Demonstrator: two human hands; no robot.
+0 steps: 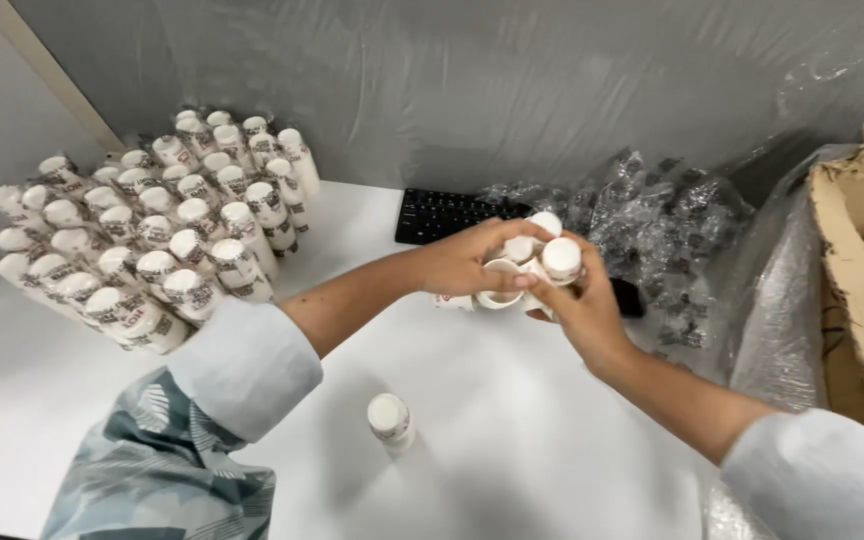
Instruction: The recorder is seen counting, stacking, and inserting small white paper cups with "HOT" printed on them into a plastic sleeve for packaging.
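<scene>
At the upper left of the frame a large stack of white bottles (157, 235) lay on their sides, caps toward the camera, piled on the white table (42, 400) against the grey wall. Low in the middle, one lone bottle (390, 420) stood upright on the table, apart from everything else. Above it, near the frame's centre, the left hand (467, 262) curled around a cluster of small white bottles (527, 265), fingers wrapped over its near side. The right hand (577, 305) closed on the same cluster from the other side, thumb and fingers gripping a capped bottle. Just behind the hands sat a black keyboard (447, 215). Further right lay crumpled clear plastic wrap (672, 225), and at the right edge a torn cardboard box (857, 290) holding more white bottles.
</scene>
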